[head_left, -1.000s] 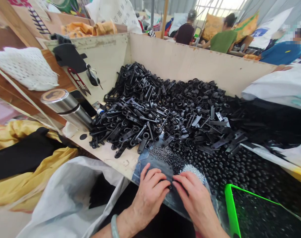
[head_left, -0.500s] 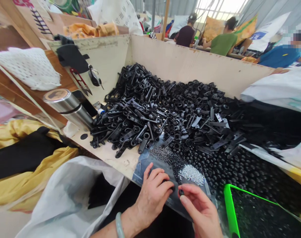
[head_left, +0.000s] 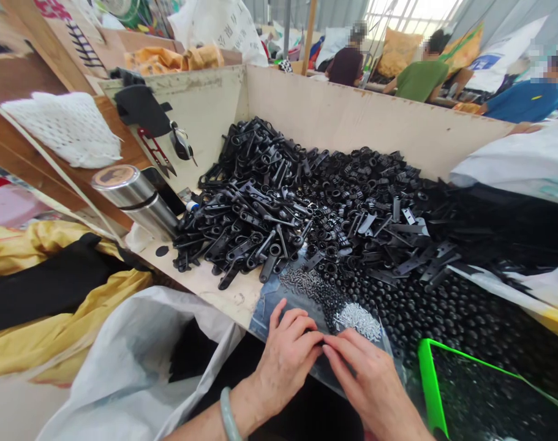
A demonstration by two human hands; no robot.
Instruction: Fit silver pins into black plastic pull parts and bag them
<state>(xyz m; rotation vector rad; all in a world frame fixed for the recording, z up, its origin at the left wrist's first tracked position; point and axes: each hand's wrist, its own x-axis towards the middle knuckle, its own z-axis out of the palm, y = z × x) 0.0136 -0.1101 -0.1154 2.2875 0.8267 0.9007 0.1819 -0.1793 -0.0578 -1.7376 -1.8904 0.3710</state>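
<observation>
Near the front edge of the dark mat (head_left: 264,306), my left hand (head_left: 290,346) has its thumb and index finger pinched at a small dark piece, mostly hidden. The fingertips of my right hand (head_left: 359,361) meet them from the right, closed on the same spot; what they hold is too covered to name. Just beyond my right hand lies a pile of silver pins (head_left: 359,321). Small dark metal parts (head_left: 301,283) are heaped past my left hand. Round black knobs (head_left: 426,312) spread to the right.
Long black handle parts (head_left: 242,226) and black rings (head_left: 347,184) fill the bin behind. A steel flask (head_left: 138,199) stands left. A green-rimmed tray (head_left: 432,386) is at front right, a white sack (head_left: 117,361) at front left. People (head_left: 419,76) sit beyond the partition.
My right hand has moved left and its fingertips now meet those of my left hand. The round black piece seen in its fingers before is now hidden.
</observation>
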